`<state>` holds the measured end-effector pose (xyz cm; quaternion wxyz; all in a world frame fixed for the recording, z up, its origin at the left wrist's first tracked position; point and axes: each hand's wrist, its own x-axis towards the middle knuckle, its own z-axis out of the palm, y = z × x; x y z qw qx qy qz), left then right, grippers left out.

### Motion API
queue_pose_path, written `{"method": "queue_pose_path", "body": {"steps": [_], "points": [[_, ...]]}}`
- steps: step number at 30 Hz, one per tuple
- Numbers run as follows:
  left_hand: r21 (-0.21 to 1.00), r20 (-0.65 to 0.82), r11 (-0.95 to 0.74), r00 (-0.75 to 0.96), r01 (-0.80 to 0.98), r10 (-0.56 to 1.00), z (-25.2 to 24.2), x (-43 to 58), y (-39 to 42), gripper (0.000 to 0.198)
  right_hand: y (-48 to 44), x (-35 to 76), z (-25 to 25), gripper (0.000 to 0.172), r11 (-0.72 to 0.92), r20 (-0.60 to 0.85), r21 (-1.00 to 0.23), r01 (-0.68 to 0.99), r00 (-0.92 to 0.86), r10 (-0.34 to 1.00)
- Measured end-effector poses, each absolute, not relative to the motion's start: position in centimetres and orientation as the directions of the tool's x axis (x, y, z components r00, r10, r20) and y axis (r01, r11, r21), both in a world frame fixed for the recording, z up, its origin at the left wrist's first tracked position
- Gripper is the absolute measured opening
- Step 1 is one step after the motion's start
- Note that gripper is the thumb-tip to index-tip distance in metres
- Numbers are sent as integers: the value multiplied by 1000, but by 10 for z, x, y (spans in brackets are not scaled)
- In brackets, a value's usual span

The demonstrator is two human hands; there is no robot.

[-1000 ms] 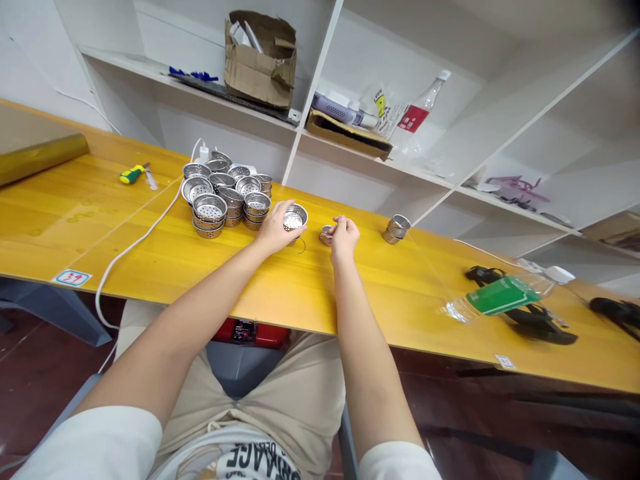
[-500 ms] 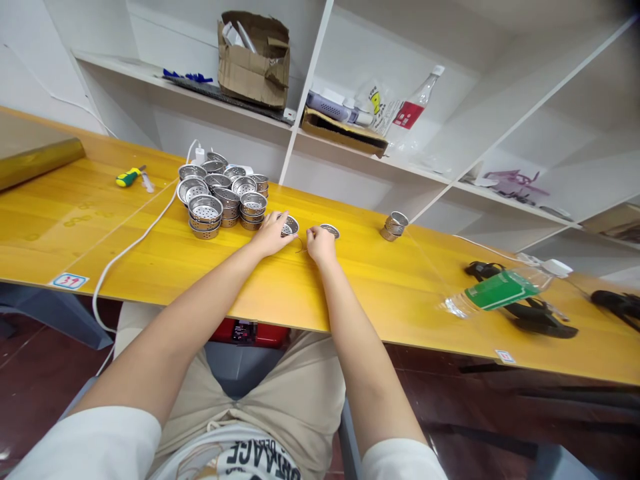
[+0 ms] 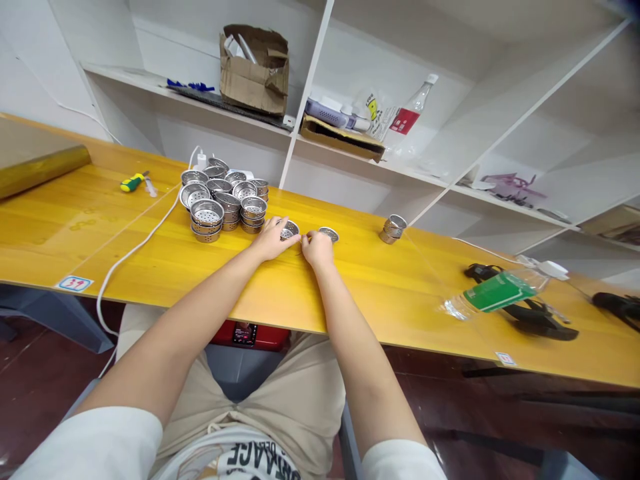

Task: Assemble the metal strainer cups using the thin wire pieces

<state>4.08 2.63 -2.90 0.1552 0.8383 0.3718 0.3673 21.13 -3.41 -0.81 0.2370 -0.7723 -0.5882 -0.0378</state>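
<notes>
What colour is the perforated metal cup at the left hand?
Perforated metal cup: silver, best in head view.

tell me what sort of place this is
Probably a shared workroom or small workshop, judging by the long yellow table with numbered labels, the stacked perforated metal cups and the screwdriver.

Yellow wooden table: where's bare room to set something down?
Bare: between the right forearm and the clear, green-labelled plastic bottle; between the green-and-yellow screwdriver and the leftmost white numbered label. Crowded: the cluster of perforated silver metal cups beside the left hand.
</notes>
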Motion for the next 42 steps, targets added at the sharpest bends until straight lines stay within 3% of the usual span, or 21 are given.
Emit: {"method": "queue_pose_path", "body": {"steps": [4,7,10,14,22,33,42], "points": [[532,501,-668,444,519,743,-27,42,24,70,-38,227,-5,36,-259,510,-316,913,394,765],[536,499,-659,432,527,751,-27,44,26,70,-38,239,-6,40,-328,398,-299,896,430,810],[544,492,-649,424,532,760,-28,45,27,71,-37,244,-8,30,-350,285,-277,895,424,859],[577,501,-648,412,497,761,-29,44,26,69,-37,241,-7,18,-353,258,-230,907,407,876],[793,554,-593,239,142,798,-22,40,31,53,-41,236,2,19,-367,249,-204,908,411,877],[530,582,-731,442,430,683,-20,41,21,52,-43,228,5,24,-353,254,-180,918,390,885],[406,554,-755,518,515,652,-16,41,21,49,-48,219,21,29,-320,379,-288,903,414,827]]}}
